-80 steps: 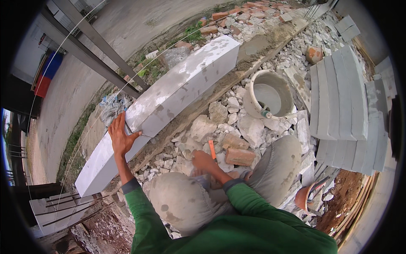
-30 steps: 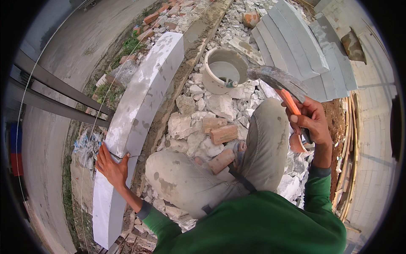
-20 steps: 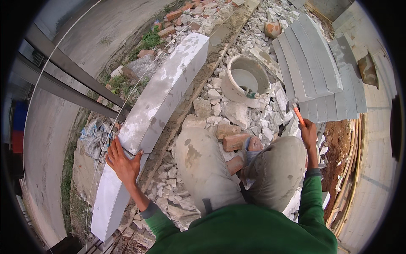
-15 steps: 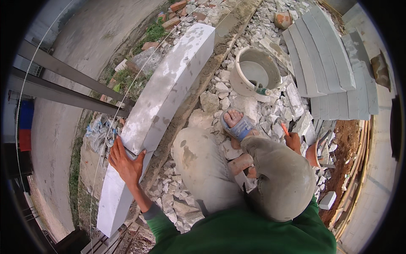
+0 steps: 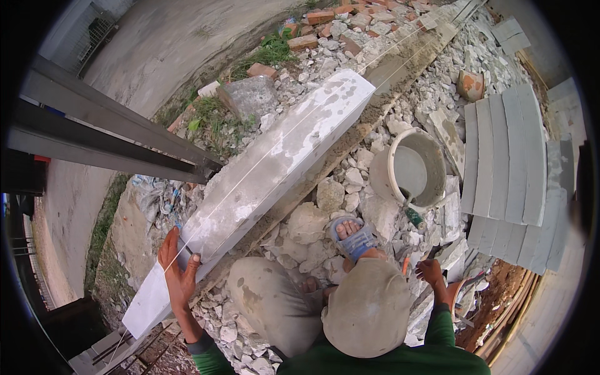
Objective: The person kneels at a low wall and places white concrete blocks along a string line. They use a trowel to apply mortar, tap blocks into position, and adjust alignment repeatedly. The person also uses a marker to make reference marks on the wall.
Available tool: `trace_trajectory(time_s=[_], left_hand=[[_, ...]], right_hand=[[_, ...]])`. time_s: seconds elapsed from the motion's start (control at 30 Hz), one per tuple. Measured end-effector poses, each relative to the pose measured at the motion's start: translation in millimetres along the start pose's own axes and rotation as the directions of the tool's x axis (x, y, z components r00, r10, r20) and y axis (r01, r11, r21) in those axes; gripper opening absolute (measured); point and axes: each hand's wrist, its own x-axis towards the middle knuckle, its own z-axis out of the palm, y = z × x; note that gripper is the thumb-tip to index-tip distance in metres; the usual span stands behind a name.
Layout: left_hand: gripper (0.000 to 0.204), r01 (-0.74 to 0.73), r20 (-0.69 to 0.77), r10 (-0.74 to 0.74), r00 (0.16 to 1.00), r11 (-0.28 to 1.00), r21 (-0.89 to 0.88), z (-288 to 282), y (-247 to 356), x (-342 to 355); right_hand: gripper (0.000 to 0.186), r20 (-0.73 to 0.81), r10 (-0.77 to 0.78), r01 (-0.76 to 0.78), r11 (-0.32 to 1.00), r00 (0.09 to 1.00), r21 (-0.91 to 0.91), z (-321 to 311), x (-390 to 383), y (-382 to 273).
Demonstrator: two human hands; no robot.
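Observation:
My left hand (image 5: 180,269) rests spread across a row of long pale blocks (image 5: 294,134). It lies at the joint between two of them, fingers toward the far edge and thumb on the top near the front edge. A thin string (image 5: 247,172) runs along the row and crosses this hand. The dark line between thumb and forefinger is too small to name. Low over the rubble, my right hand (image 5: 430,272) has its fingers loosely bent, with nothing visible in them. Just left of it lies an orange-handled thing (image 5: 405,265), its other end hidden.
A round mortar bucket (image 5: 386,164) holds grey liquid and a green-handled tool (image 5: 414,217). Stacked grey slabs (image 5: 506,156) stand at the right, with broken rubble (image 5: 306,222) around my feet. Metal posts (image 5: 119,134) rise left of the blocks; bricks (image 5: 303,42) lie beyond.
The view has turned, so the block row lies more slanted. My left hand stays at the joint. My right hand, earlier at the orange handle, is now slightly apart from it.

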Motion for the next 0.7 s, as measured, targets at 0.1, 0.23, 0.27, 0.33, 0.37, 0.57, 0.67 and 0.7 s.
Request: trace_trajectory(time_s=[0.1,0.23,0.27,0.33,0.37,0.57,0.67,0.7], left_hand=[[0.062,0.053,-0.116,-0.063,0.991,0.995,-0.087,-5,-4,12],[0.053,0.126,-0.224,-0.129,0.966,0.992,-0.025,2,-15,31],[0.053,0.19,-0.239,-0.189,0.953,0.982,-0.018,6,-16,33],[0.054,0.26,-0.219,-0.238,0.946,0.962,0.079,14,-18,35],[0.053,0.246,-0.237,-0.223,0.946,0.967,0.071,14,-18,37],[0.049,0.263,-0.249,-0.217,0.944,0.95,0.168,18,-15,38],[0.046,0.265,-0.253,-0.217,0.943,0.949,0.172,17,-13,35],[0.046,0.267,-0.26,-0.217,0.941,0.947,0.178,16,-13,36]], right_hand=[[0.048,-0.595,-0.363,0.299,0.931,0.717,-0.208,-66,-12,-109],[0.04,-0.691,-0.528,0.558,0.802,0.493,-0.215,-120,-11,-261],[0.035,-0.657,-0.553,0.605,0.775,0.512,-0.18,-122,-10,-293],[0.025,-0.579,-0.663,0.717,0.673,0.475,-0.181,-112,1,-350],[0.021,-0.521,-0.707,0.751,0.636,0.478,-0.175,-105,6,-374],[0.014,-0.027,-0.957,0.807,0.259,0.289,-0.53,-57,30,-492],[0.019,0.217,-0.976,0.829,-0.111,0.013,-0.549,-36,43,-537],[0.021,0.244,-0.964,0.759,-0.239,-0.108,-0.606,-28,47,-548]])
